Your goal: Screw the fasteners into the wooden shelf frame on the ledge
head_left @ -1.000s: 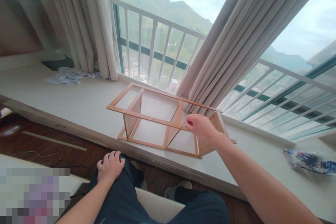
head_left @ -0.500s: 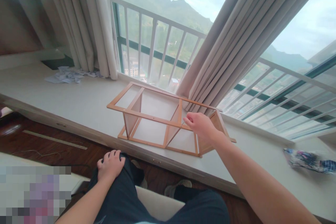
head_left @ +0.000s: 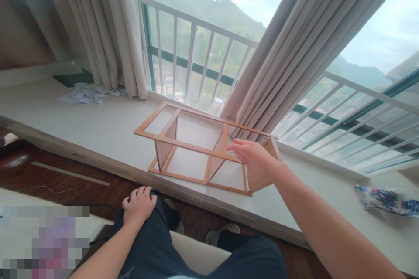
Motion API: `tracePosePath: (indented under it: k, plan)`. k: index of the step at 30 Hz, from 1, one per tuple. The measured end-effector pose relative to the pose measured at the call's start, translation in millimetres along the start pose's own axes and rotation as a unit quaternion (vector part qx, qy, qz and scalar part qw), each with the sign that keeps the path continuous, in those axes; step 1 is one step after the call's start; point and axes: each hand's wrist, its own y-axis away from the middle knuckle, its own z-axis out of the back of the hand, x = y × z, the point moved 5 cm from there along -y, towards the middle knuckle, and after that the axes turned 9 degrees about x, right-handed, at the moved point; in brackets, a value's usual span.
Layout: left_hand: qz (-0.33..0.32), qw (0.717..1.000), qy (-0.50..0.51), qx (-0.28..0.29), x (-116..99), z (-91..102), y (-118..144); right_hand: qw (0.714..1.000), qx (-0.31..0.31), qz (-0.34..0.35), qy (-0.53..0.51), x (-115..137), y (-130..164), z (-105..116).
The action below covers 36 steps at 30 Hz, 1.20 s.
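Note:
A wooden shelf frame (head_left: pixel 176 143) lies on its side on the white window ledge. My right hand (head_left: pixel 250 153) is over its upper front rail, towards the right end. Between its thumb and fingers is a thin, bent metal tool, seemingly a hex key (head_left: pixel 231 153), its tip at the rail where a shelf board meets it. The fingers are looser and straighter, and partly hide the tool. My left hand (head_left: pixel 140 205) lies on my left knee, fingers spread over the dark trousers, holding nothing.
Torn white paper (head_left: pixel 83 94) lies on the ledge at the left. A patterned bundle in clear plastic (head_left: pixel 386 199) sits at the right. Grey curtains (head_left: pixel 278 52) hang behind the frame, before a railing (head_left: pixel 199 24). Below is a dark wooden floor (head_left: pixel 65 172).
My right hand's fingers have loosened and straightened from a tight pinch, and the wrist has turned slightly. The shelf frame and my left hand stay in place.

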Motion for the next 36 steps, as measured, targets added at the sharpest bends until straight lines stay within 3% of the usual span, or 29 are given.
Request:
tracePosePath:
  k: [17,36]
  plan:
    - [-0.002,1.0,-0.006,0.002,-3.8,5.4,5.2,1.0,0.023,0.019,0.01,-1.8,-1.1,-4.5]
    - [-0.003,1.0,-0.001,-0.002,-3.9,5.3,4.2,1.0,-0.006,-0.004,-0.016,-2.0,-0.2,-4.9]
